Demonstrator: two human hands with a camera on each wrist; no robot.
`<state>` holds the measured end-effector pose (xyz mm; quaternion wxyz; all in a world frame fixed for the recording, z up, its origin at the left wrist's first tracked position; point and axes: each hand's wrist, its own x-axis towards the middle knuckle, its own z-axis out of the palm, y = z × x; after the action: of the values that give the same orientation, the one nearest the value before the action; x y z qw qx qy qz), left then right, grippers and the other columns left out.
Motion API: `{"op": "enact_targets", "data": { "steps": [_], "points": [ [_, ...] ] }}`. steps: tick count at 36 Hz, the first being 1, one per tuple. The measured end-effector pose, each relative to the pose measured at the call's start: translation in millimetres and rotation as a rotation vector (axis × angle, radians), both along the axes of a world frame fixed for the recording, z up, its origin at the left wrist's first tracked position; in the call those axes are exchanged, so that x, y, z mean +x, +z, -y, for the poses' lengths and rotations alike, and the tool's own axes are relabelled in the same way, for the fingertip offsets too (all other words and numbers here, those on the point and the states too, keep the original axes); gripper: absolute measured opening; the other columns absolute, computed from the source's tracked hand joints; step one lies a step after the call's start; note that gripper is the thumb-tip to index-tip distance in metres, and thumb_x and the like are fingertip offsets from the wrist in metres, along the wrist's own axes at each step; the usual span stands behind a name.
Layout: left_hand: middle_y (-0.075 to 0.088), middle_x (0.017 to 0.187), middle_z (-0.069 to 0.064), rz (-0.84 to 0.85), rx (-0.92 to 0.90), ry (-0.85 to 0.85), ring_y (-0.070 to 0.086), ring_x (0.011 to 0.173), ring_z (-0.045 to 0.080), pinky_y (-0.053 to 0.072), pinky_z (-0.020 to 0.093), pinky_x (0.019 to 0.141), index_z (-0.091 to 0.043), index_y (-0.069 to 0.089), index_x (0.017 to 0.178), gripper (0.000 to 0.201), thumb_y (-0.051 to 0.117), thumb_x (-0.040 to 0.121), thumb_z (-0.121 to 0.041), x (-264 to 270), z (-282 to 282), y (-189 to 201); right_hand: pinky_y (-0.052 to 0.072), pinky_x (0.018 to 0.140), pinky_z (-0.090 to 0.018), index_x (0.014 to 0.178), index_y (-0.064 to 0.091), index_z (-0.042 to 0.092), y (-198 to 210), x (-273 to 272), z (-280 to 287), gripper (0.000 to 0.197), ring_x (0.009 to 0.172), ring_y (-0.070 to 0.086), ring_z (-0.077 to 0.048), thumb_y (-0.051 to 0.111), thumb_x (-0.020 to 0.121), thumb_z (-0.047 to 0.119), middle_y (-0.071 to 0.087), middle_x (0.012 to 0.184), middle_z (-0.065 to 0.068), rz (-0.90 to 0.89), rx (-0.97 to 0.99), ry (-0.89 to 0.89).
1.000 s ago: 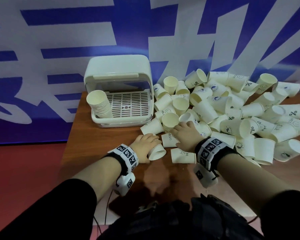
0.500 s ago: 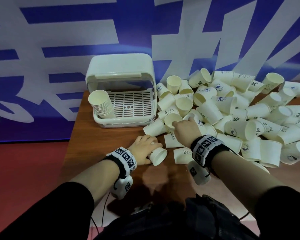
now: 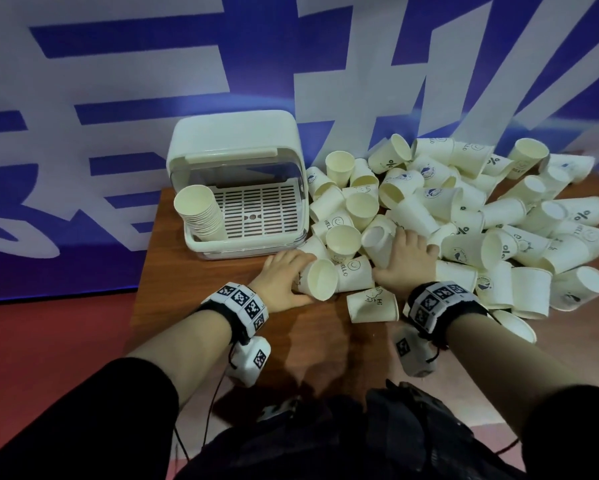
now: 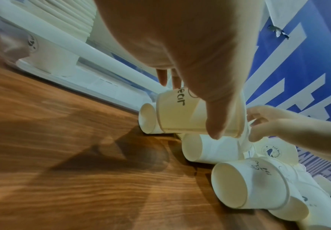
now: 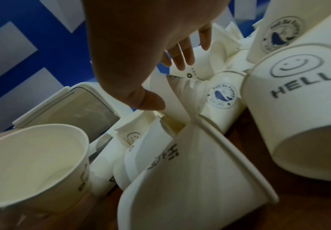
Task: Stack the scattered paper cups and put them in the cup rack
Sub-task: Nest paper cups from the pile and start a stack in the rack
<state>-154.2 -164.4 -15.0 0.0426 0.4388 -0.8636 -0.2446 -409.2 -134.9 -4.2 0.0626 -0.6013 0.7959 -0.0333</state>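
Cream tapered cup (image 3: 317, 280) gripped in left hand (image 3: 280, 275); right hand (image 3: 407, 261) pinches base-up cup (image 3: 376, 242).

Dim, cool and slightly noisy throughout. Lit from overhead: faint sheen on the bench (image 3: 187, 271) in front of the cup rack (image 3: 235, 140), dark soft shadows there too. Strongly bowed toward every edge. Smeared and out of focus on the paper cups (image 5: 32, 163) nearest the wrist lenses.
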Motion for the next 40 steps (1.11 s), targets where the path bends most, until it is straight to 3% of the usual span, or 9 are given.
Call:
{"op": "enact_targets", "data": {
  "steps": [5, 9, 17, 23, 26, 30, 35, 40],
  "points": [
    [0.036, 0.143, 0.001, -0.026, 0.004, 0.025, 0.027, 0.134, 0.019, 0.013, 0.033, 0.109, -0.022, 0.032, 0.144, 0.082, 0.073, 0.077, -0.047, -3, -1, 1, 0.028, 0.098, -0.044, 0.134, 0.035, 0.006, -9, -6, -1, 0.075, 0.119, 0.039, -0.033, 0.065, 0.07, 0.032, 0.043, 0.128, -0.012, -0.008, 0.062, -0.078],
    [0.036, 0.142, 0.0, -0.064, 0.014, 0.069, 0.028, 0.134, 0.019, 0.016, 0.037, 0.112, -0.022, 0.033, 0.143, 0.083, 0.074, 0.076, -0.047, -3, -1, 3, 0.03, 0.098, -0.044, 0.132, 0.038, 0.009, -14, -7, -1, 0.069, 0.121, 0.038, -0.033, 0.067, 0.076, 0.037, 0.041, 0.131, -0.012, -0.029, 0.071, -0.071],
    [0.038, 0.14, 0.0, -0.117, 0.008, 0.109, 0.03, 0.132, 0.018, 0.019, 0.039, 0.113, -0.022, 0.033, 0.143, 0.084, 0.076, 0.075, -0.046, -2, 0, 13, 0.029, 0.099, -0.045, 0.126, 0.045, 0.014, -10, -16, 4, 0.064, 0.121, 0.037, -0.032, 0.068, 0.073, 0.041, 0.039, 0.132, -0.01, 0.033, 0.039, -0.04],
    [0.04, 0.138, 0.0, -0.152, 0.007, 0.163, 0.032, 0.129, 0.018, 0.02, 0.036, 0.11, -0.023, 0.034, 0.144, 0.084, 0.076, 0.075, -0.045, -2, 2, 17, 0.023, 0.099, -0.042, 0.107, 0.044, 0.01, 7, -17, -6, 0.059, 0.105, 0.045, -0.027, 0.056, 0.056, 0.037, 0.05, 0.107, -0.005, 0.352, -0.174, -0.075],
    [0.043, 0.134, 0.0, -0.205, -0.03, 0.224, 0.034, 0.125, 0.017, 0.024, 0.036, 0.108, -0.022, 0.038, 0.14, 0.079, 0.076, 0.075, -0.044, -5, 2, 18, 0.022, 0.102, -0.039, 0.113, 0.042, 0.01, 24, -11, -10, 0.063, 0.098, 0.037, -0.019, 0.053, 0.058, 0.038, 0.049, 0.1, 0.0, 0.538, -0.203, -0.049],
    [0.044, 0.13, -0.001, -0.28, -0.079, 0.306, 0.036, 0.122, 0.016, 0.027, 0.035, 0.105, -0.02, 0.041, 0.135, 0.075, 0.076, 0.074, -0.046, -10, 2, 23, 0.033, 0.094, -0.041, 0.12, 0.039, 0.018, 41, 2, -6, 0.063, 0.108, 0.031, -0.025, 0.064, 0.067, 0.038, 0.046, 0.106, 0.001, 0.636, -0.188, -0.006],
    [0.045, 0.128, 0.001, -0.383, -0.06, 0.449, 0.041, 0.121, 0.017, 0.035, 0.039, 0.106, -0.018, 0.041, 0.131, 0.074, 0.079, 0.072, -0.038, -2, 6, 34, 0.044, 0.091, -0.044, 0.118, 0.043, 0.019, 54, 23, 10, 0.062, 0.103, 0.049, -0.021, 0.073, 0.068, 0.039, 0.049, 0.114, -0.001, 0.722, -0.249, 0.108],
    [0.05, 0.129, -0.001, -0.538, 0.001, 0.573, 0.047, 0.12, 0.015, 0.041, 0.038, 0.104, -0.023, 0.038, 0.132, 0.079, 0.082, 0.068, -0.039, 21, 14, 40, 0.048, 0.085, -0.034, 0.121, 0.042, 0.015, 67, 43, 23, 0.061, 0.1, 0.052, -0.018, 0.077, 0.073, 0.033, 0.049, 0.114, -0.002, 0.81, -0.253, 0.164]
  ]
}}
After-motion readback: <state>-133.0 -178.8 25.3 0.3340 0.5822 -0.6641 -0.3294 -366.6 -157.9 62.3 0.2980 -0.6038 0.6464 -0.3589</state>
